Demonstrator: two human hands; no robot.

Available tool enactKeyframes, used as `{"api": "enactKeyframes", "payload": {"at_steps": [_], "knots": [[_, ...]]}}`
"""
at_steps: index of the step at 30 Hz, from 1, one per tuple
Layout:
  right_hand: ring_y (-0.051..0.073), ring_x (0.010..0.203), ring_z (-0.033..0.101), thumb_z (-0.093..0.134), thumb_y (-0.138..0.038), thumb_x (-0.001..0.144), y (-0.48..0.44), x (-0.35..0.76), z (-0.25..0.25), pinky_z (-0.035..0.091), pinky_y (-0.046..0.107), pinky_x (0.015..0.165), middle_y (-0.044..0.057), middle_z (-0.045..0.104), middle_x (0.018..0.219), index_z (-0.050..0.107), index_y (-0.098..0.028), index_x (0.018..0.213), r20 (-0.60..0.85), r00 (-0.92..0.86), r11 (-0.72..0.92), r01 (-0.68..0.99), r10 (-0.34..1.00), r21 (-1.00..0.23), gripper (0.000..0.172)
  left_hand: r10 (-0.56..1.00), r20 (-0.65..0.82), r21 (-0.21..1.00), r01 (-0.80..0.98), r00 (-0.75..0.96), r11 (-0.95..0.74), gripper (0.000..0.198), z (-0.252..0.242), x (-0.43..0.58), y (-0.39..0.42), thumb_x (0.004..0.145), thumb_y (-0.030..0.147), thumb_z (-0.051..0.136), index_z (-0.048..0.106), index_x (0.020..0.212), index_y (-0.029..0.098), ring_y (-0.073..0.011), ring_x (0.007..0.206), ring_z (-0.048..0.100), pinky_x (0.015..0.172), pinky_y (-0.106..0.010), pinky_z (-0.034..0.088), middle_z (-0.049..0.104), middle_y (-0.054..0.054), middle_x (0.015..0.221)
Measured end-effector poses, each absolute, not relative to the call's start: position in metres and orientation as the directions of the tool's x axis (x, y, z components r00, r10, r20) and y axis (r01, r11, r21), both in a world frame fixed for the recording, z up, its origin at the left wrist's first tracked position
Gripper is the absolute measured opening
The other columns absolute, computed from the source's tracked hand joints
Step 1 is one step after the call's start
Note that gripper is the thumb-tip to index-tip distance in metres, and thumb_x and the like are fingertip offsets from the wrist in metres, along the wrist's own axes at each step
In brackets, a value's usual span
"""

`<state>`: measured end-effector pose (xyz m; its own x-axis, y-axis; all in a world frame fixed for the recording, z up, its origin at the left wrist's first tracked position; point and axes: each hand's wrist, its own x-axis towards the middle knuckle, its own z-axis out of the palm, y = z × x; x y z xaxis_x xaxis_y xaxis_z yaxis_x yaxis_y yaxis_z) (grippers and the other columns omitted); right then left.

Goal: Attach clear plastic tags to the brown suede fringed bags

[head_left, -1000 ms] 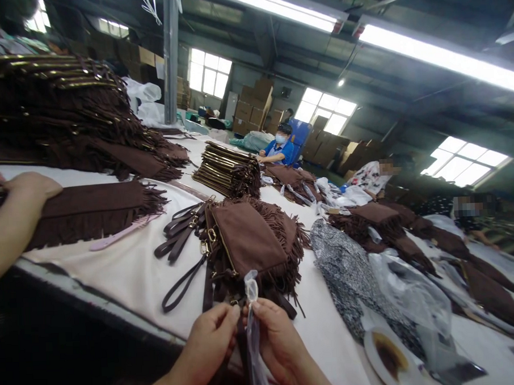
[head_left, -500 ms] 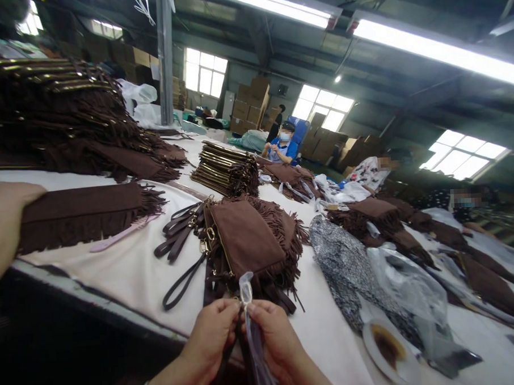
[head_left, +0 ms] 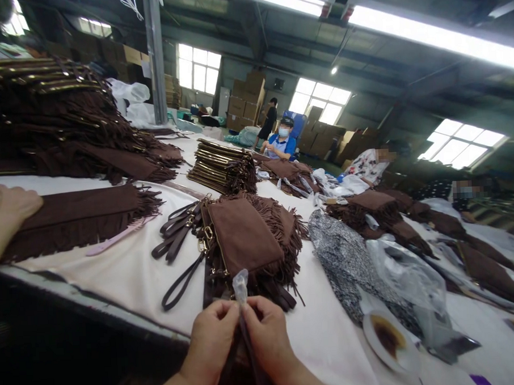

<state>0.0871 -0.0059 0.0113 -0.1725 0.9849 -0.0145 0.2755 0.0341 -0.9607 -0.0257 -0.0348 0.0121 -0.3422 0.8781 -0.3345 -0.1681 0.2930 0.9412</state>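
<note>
At the table's near edge, my left hand (head_left: 212, 339) and my right hand (head_left: 268, 334) meet, each pinching a dark strap (head_left: 251, 351) that hangs down between them. A clear plastic wrap (head_left: 240, 285) stands up from the fingertips, around the strap's upper end. Just beyond my hands lies a stack of brown fringed pouches (head_left: 245, 232) with gold zippers. Dark wrist straps (head_left: 174, 236) with gold clasps spread out from its left side. What my lower fingers touch is hidden.
At the left, another person's hand (head_left: 10, 206) rests on a brown fringed piece (head_left: 83, 214), near a pink tool (head_left: 114, 238). Tall pouch piles (head_left: 45, 122) stand behind. At right are patterned grey cloth (head_left: 345, 257) and a stained dish (head_left: 389, 340).
The clear wrap now sits crumpled above my fingertips, where it was a longer loop before. The hand at the left has shifted slightly, and the view has moved a little.
</note>
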Motion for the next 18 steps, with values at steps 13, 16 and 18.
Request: {"api": "enactKeyframes", "payload": {"at_steps": [13, 16, 18], "knots": [[0.017, 0.074, 0.055, 0.049, -0.012, 0.083, -0.01, 0.093, 0.008, 0.042, 0.028, 0.069, 0.005, 0.062, 0.078, 0.063, -0.016, 0.079, 0.223, -0.324, 0.333, 0.339, 0.919, -0.88, 0.015, 0.895, 0.44, 0.689, 0.668, -0.074, -0.283, 0.028, 0.011, -0.028, -0.042, 0.088, 0.02, 0.041, 0.069, 0.093, 0.017, -0.0205, 0.076, 0.064, 0.074, -0.032, 0.055, 0.066, -0.01, 0.082], [0.016, 0.075, 0.057, 0.056, -0.018, 0.08, -0.008, 0.094, 0.015, 0.043, 0.026, 0.072, 0.003, 0.065, 0.076, 0.066, -0.014, 0.079, -0.035, -0.364, -0.046, -0.021, 0.931, -0.999, 0.011, 0.816, 0.55, 0.503, 0.71, 0.176, -0.492, 0.033, 0.013, -0.035, -0.048, 0.086, 0.013, 0.042, 0.065, 0.11, 0.015, -0.0212, 0.076, 0.065, 0.071, -0.032, 0.056, 0.067, -0.012, 0.085], [0.014, 0.071, 0.058, 0.063, -0.021, 0.075, -0.007, 0.094, 0.015, 0.045, 0.024, 0.069, 0.003, 0.066, 0.074, 0.067, -0.013, 0.083, -0.184, -0.396, -0.31, -0.282, 0.899, -0.908, 0.012, 0.783, 0.558, 0.538, 0.597, 0.276, -0.595, 0.038, 0.013, -0.04, -0.052, 0.085, 0.012, 0.045, 0.061, 0.119, 0.017, -0.0211, 0.085, 0.066, 0.077, -0.031, 0.055, 0.068, -0.013, 0.095]]}}
